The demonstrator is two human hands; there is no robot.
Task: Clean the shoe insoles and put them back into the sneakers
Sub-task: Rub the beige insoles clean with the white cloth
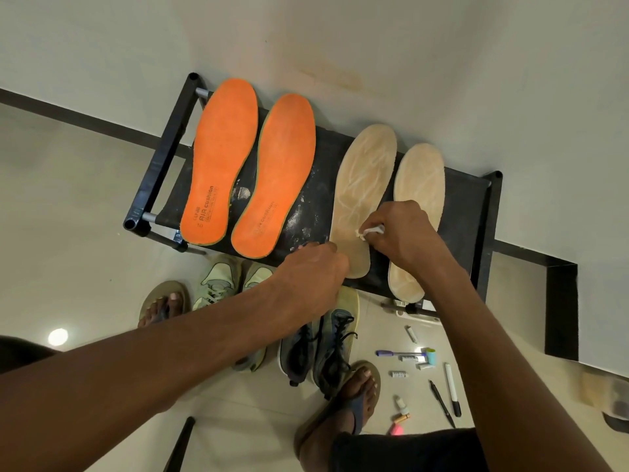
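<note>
Now right hand (401, 233) pinches crumpled white wipe (371, 230) on streaked tan insole (364, 185); left hand (313, 267) curled, pressing heel edge

Pale wall (442, 63), glossy tiled floor (68, 199), dark skirting (85, 119).

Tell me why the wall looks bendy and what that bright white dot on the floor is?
Head view: the wide-angle lens curves the dark baseboard and wall edges; the bright spot looks like a lamp's glare on the glossy floor tile; the bottom-right corner is blurred, while the orange insoles stay sharp.
</note>
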